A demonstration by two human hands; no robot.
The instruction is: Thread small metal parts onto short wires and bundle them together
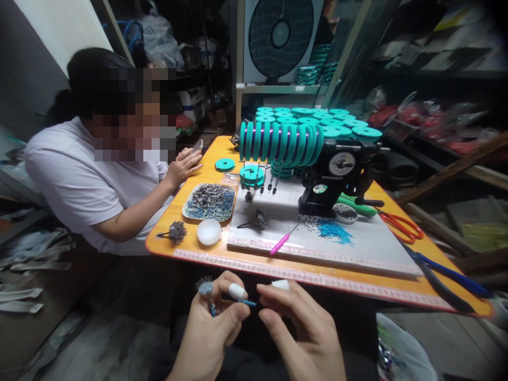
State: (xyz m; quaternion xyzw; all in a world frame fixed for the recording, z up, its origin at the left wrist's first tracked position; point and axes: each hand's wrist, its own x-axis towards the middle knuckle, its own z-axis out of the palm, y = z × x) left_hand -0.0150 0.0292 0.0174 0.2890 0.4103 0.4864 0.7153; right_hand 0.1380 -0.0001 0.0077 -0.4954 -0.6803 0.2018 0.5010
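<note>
My left hand point(216, 323) is closed in a pinch on a small blue ridged piece point(247, 302) between thumb and a forefinger wrapped in white tape. A cluster of fine dark prongs point(205, 287) sticks out between the fingers of that hand. Just to the right, my right hand point(304, 323) has its thumb and forefinger apart, near the end of the blue piece, with nothing visible between them. White tape covers one of its fingertips too. Both hands are in front of the table's near edge.
On the orange table point(162, 238) are a tray point(190, 216) of small metal and blue pieces, a white bowl point(209, 233), a pink-handled tool point(280, 244), blue-handled pliers point(452, 275), red-handled scissors point(405, 227) and a black machine point(327, 182) beside green spools point(281, 143). A person point(91, 185) sits left.
</note>
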